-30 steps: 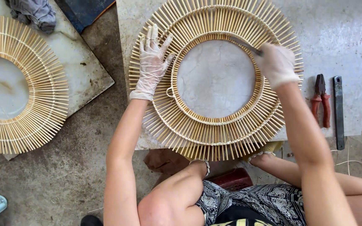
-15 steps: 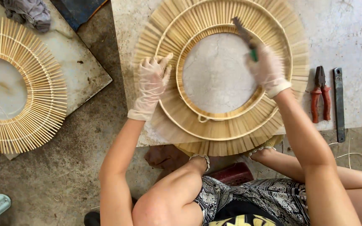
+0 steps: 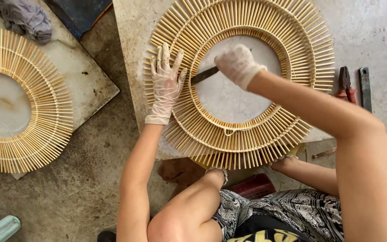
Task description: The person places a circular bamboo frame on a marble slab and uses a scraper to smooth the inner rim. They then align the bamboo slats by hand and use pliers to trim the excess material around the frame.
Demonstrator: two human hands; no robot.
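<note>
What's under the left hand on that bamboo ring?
The gloved left hand lies flat on the bamboo stick ring. Sticks show around its fingers; those beneath the palm are covered. The ring rests on a stone slab.

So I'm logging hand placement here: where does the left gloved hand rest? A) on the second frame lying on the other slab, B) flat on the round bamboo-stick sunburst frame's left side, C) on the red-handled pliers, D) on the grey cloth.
B: the left gloved hand lies flat, fingers spread, on the round bamboo-stick sunburst frame, left of its open centre.
</note>
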